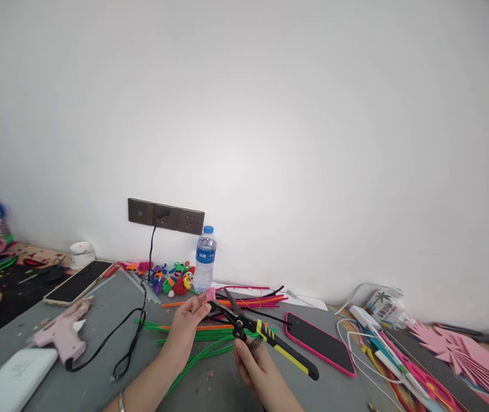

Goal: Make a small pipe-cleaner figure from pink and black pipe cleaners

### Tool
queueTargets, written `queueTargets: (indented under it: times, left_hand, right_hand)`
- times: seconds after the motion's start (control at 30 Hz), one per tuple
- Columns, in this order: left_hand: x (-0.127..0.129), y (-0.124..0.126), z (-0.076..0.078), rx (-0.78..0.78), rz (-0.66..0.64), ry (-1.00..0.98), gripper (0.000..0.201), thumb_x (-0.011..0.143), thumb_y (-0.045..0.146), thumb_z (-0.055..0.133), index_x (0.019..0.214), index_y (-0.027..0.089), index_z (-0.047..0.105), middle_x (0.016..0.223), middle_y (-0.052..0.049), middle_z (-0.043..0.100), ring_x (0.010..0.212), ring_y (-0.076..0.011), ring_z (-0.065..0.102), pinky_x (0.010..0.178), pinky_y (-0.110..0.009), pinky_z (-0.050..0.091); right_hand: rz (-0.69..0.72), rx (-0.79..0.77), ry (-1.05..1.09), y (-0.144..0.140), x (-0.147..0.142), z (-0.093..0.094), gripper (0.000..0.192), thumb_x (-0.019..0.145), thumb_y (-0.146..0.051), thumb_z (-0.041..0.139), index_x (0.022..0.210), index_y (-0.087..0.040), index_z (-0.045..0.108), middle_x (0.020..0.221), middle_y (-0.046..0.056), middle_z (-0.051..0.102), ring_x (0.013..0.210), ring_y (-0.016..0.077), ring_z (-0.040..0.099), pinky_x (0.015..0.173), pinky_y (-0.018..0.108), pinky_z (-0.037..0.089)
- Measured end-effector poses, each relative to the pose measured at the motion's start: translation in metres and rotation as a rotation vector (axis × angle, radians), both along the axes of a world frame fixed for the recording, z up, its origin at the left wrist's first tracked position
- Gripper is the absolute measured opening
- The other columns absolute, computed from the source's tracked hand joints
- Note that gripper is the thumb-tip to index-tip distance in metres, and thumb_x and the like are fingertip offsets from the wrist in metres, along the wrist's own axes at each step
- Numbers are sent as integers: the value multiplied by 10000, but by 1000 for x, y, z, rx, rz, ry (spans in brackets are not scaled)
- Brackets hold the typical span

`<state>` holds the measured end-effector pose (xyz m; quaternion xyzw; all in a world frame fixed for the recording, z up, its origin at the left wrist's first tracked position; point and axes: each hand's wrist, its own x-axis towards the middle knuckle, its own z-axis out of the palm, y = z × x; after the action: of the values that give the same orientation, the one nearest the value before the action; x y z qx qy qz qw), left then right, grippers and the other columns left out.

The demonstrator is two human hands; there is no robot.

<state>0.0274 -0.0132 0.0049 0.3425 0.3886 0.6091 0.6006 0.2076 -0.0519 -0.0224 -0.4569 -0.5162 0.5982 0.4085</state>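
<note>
Right hand (256, 361) gripping cutters (265, 336)

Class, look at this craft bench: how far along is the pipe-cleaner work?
Done: a cluster of finished pipe-cleaner figures stands by the water bottle. In hand: the left hand pinches a small pink piece at the open blades of the cutters, gripped by the right hand. Left: loose green stems lie uncut on the table.
</note>
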Motion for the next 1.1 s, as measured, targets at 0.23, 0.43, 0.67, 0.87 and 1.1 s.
queueTargets:
  times: [0.23,0.43,0.67,0.87,1.1]
  left_hand:
    - [-1,1,-3,15,5,4,447,670,368,790,535,228,387,1242,-125,646,1393,-331,298,1100,-520,278]
    - [0,2,-4,35,8,-14,456,667,363,792,534,228,377,1217,-124,663,1396,-330,293,1096,-513,273]
    - [0,2,-3,29,19,-22,457,647,355,804,521,225,384,1183,-131,681,1392,-338,299,1088,-521,275]
    - [0,2,-2,20,16,-7,438,650,359,802,522,224,406,1229,-133,656,1387,-349,307,1086,-532,291]
    - [-1,-2,1,13,21,7,439,647,371,801,516,228,407,1235,-140,651,1392,-353,293,1100,-553,271]
  right_hand:
    - [22,29,-48,0,0,4,533,763,-745,494,713,-216,445,474,-90,326,400,71,268,412,223,189]
    - [24,-2,-29,1,1,0,519,755,-734,519,730,-221,447,493,-90,327,405,74,268,404,221,178]
    - [0,-2,-5,1,1,-5,500,754,-718,539,766,-223,466,517,-86,340,414,79,281,408,223,212]
    - [2,2,-10,0,0,1,535,729,-749,533,738,-220,447,509,-90,327,410,74,282,407,221,199]
    - [19,3,-18,-2,-2,5,550,716,-773,514,749,-228,446,494,-94,322,405,80,269,410,229,188]
